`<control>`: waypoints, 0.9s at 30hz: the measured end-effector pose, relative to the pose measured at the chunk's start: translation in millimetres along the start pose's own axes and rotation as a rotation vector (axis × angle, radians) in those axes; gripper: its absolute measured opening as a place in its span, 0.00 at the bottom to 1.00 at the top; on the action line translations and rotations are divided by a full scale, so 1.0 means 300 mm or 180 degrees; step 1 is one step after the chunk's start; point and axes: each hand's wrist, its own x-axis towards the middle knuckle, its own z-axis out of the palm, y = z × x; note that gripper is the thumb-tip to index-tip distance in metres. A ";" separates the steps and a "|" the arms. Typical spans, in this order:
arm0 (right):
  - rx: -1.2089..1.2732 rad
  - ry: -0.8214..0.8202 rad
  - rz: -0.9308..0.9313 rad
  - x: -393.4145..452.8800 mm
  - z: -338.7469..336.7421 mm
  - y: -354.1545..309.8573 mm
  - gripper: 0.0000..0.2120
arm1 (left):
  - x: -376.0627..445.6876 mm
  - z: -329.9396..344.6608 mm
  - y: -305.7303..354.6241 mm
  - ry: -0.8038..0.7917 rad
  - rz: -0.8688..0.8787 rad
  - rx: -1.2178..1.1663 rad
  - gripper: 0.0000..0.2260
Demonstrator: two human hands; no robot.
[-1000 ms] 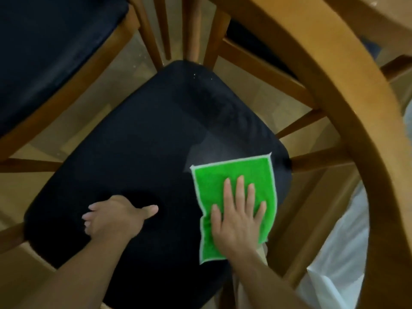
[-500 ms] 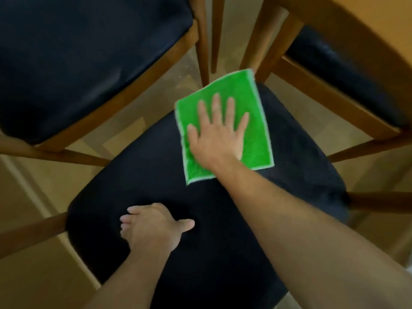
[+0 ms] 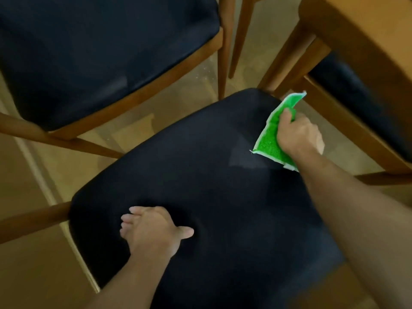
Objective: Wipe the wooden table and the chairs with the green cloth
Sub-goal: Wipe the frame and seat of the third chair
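Our right hand (image 3: 297, 136) has its fingers curled round the green cloth (image 3: 270, 141) at the far right corner of the black chair seat (image 3: 200, 175). Our left hand (image 3: 151, 233) presses the seat's near left part, fingers loosely bent, holding nothing. We should flatten the cloth and wipe along that right edge with steady pressure.

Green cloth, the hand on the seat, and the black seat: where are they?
green cloth (image 3: 268, 142), head view, its fuzzy lower part.
left hand (image 3: 153, 231), head view, its back.
black seat (image 3: 200, 175), head view, bare middle.

Dim, warm indoor light; soft motion blur, wide-angle bending at edges.
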 end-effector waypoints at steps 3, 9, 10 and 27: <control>-0.0147 0.0188 -0.0021 -0.010 0.019 -0.082 0.30 | 0.006 0.001 0.005 -0.0029 -0.0110 -0.0008 0.60; -0.0662 0.0410 -0.0828 -0.156 0.132 -0.238 0.35 | 0.024 0.002 0.010 0.0003 -0.0168 0.0075 0.58; -0.0746 0.0347 -0.1155 -0.217 0.156 -0.215 0.35 | 0.026 0.000 0.009 -0.0007 -0.0177 0.0089 0.58; -0.0775 0.0195 -0.1699 -0.139 0.063 0.022 0.32 | -0.017 -0.002 0.008 0.0164 -0.0118 -0.0270 0.63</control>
